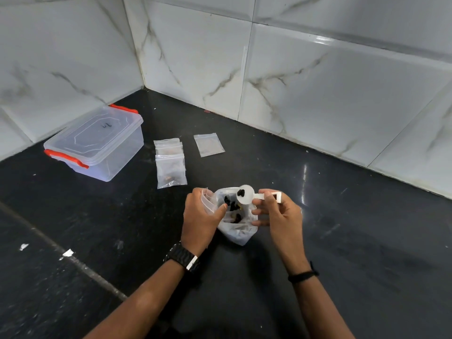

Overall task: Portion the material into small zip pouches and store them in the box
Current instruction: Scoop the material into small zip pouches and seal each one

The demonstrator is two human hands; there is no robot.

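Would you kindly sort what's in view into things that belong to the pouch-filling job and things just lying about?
Job: scoop in right hand; pouch in left hand; bag; filled pouches; box.

Lying about: white scraps on counter.

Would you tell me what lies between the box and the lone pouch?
In the head view, a stack of pouches lies on the counter between the box and the lone pouch.

Black stone counter [318,216] carries lidded box [94,143] and zip pouches [171,162].
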